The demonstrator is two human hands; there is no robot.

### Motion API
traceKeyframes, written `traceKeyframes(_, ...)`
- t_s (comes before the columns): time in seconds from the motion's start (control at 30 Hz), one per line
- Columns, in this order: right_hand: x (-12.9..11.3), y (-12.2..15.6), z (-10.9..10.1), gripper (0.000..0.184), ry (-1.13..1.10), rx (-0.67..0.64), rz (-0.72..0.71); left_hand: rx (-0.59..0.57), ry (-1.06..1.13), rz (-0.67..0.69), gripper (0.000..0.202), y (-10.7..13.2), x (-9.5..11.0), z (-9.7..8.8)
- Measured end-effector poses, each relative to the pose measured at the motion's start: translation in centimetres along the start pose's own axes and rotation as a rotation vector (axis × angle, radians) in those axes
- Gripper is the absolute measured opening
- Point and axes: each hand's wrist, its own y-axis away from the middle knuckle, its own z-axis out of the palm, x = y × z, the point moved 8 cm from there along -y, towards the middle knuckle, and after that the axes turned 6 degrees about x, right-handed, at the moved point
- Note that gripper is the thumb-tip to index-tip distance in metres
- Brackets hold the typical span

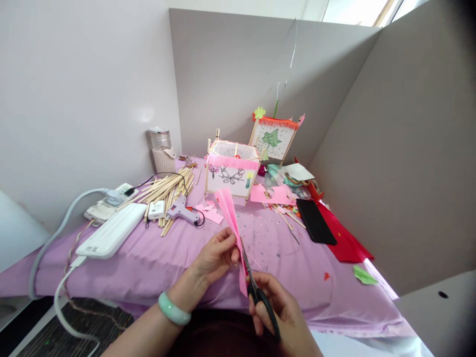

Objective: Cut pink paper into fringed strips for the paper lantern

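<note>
My left hand [220, 251] pinches a long strip of pink paper [228, 210] near its middle. The strip slants up and away from me over the purple cloth. In my right hand [277, 302] is a pair of scissors [266, 308] with black handles, its blades pointing up along the strip's right edge. A thin pink sliver hangs beside the blades. Just beyond the strip's far end stands a lantern [233, 173] with a wooden stick frame, drawn white panels and a pink fringe along its top.
Behind stands a second lantern [273, 139] with a leaf drawing. Left lie wooden sticks [169, 186], a glue gun [183, 212], a power bank [111, 230] and a cup [162, 151]. Right are a black phone [316, 221], red paper [344, 233] and pink scraps [273, 194].
</note>
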Motion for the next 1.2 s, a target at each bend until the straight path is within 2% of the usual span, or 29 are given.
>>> traceKeyframes(0.13, 0.4, -0.2, 0.0, 0.044, 0.006, -0.016, -0.019, -0.003, 0.015, -0.007, 0.025, 0.0, 0.0, 0.1)
traceKeyframes(0.43, -0.3, 0.3, -0.1, 0.049, 0.035, 0.054, -0.019, -0.047, 0.028, -0.009, 0.021, 0.0, -0.1, 0.3)
traceKeyframes(0.7, -1.2, 0.4, 0.5, 0.053, 0.019, 0.030, -0.036, -0.072, 0.021, 0.006, 0.019, 0.1, -0.2, 0.3)
traceKeyframes(1.03, -0.8, 0.4, 0.5, 0.051, 0.033, 0.068, -0.047, -0.080, 0.008, 0.003, 0.018, 0.2, -0.3, 0.3)
traceKeyframes(1.2, -1.2, 0.4, 0.8, 0.052, 0.004, 0.042, -0.051, -0.101, 0.004, 0.006, 0.017, 0.2, -0.3, 0.4)
